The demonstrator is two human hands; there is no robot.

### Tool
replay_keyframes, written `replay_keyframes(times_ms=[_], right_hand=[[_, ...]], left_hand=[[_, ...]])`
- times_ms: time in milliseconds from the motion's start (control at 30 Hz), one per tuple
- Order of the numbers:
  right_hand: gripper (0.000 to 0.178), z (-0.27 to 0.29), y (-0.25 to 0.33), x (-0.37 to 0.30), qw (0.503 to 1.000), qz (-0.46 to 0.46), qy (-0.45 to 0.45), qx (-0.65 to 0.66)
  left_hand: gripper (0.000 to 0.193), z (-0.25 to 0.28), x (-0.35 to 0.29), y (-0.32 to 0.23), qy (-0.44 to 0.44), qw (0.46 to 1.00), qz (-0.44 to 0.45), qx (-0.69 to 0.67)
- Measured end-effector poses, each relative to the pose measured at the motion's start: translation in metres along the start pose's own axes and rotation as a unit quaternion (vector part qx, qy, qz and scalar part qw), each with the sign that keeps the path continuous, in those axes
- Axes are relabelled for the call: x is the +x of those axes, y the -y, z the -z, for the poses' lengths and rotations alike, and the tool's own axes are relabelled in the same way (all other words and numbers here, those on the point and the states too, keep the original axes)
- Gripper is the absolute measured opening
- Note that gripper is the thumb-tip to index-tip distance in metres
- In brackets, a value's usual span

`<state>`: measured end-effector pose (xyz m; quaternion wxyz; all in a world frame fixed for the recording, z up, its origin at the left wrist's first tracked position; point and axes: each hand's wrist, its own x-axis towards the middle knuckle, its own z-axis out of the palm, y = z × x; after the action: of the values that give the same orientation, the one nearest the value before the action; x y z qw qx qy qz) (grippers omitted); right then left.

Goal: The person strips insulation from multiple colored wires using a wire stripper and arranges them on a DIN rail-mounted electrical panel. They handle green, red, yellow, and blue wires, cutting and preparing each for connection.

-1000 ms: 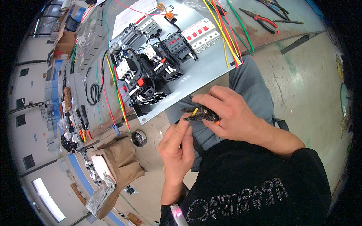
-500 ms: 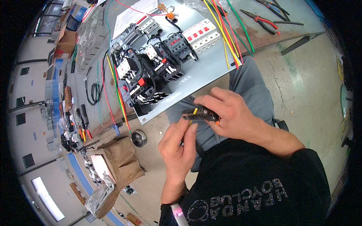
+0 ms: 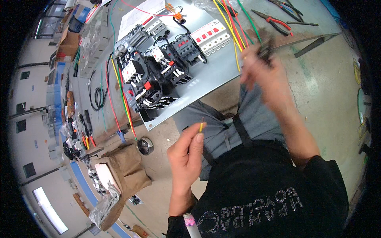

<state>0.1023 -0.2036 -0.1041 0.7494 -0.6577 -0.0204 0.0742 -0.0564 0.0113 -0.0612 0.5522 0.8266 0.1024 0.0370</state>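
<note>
Between thumb and forefinger, my left hand (image 3: 183, 156) pinches a short yellow wire (image 3: 201, 127); its upper end looks stripped to bare metal. My right hand (image 3: 264, 77), smeared by motion, is over the right corner of the metal panel, closed on dark wire strippers (image 3: 266, 51) that are also blurred. Ahead of both hands, the metal mounting panel (image 3: 216, 81) carries contactors (image 3: 186, 48) with black wiring, and a row of white circuit breakers (image 3: 211, 37) with red switches.
Loose yellow, red and green wires (image 3: 234, 25) cross the panel's right corner. Red-handled pliers (image 3: 274, 22) lie on the bench at the far right. A brown cardboard box (image 3: 125, 168) and a round black roll (image 3: 145, 146) are at the left.
My right hand has moved up and to the right with the wire strippers, away from the yellow wire. My left hand has stayed in place, and the wire's bare end now shows.
</note>
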Motion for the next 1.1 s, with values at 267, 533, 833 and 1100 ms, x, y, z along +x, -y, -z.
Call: replay_keyframes(times_ms=[267,533,833,1100], right_hand=[[0.030,0.004,0.014,-0.009,0.996,-0.001,0.062,0.061],[0.031,-0.004,0.005,-0.021,0.992,-0.056,0.097,0.055],[0.029,-0.016,-0.002,-0.032,0.984,-0.063,0.165,0.030],[0.029,-0.015,-0.013,-0.037,0.987,-0.069,0.145,0.021]], left_hand=[[0.026,0.019,0.007,0.000,-0.022,0.996,0.058,-0.070],[0.029,0.054,0.007,0.010,-0.035,0.998,0.045,-0.034],[0.024,0.069,0.004,0.018,-0.025,0.999,0.034,0.004],[0.028,0.161,0.020,-0.015,0.122,0.869,-0.114,0.466]])
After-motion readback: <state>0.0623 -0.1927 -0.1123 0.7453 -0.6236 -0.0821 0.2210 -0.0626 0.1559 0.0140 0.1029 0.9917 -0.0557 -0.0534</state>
